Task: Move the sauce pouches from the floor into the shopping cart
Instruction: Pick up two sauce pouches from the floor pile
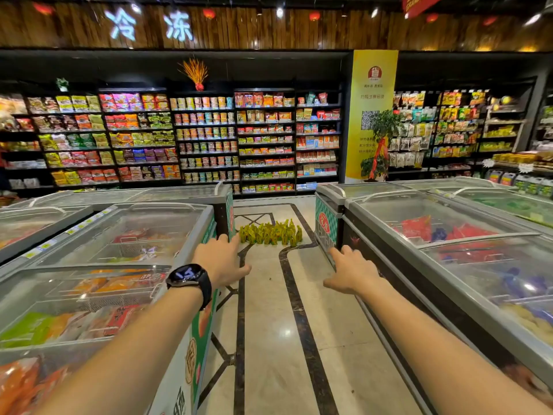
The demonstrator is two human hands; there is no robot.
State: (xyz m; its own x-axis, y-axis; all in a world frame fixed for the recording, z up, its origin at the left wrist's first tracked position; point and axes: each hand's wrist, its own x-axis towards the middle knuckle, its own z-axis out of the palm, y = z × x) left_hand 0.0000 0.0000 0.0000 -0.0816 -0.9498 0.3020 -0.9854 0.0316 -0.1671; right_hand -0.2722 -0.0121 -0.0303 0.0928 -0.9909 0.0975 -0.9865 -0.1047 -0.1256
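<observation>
1. The sauce pouches (270, 234) stand clustered on the floor (269, 310) at 12 o'clock, between two freezers.
2. The left hand (220, 260), a watch (191, 277) on its wrist, reaches forward with fingers spread, holding nothing.
3. The right hand (353, 272) reaches at 1 o'clock, fingers spread, empty.

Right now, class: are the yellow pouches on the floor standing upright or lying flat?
Upright. The pouches stand in a tight cluster on the floor, tops pointing up.
</observation>
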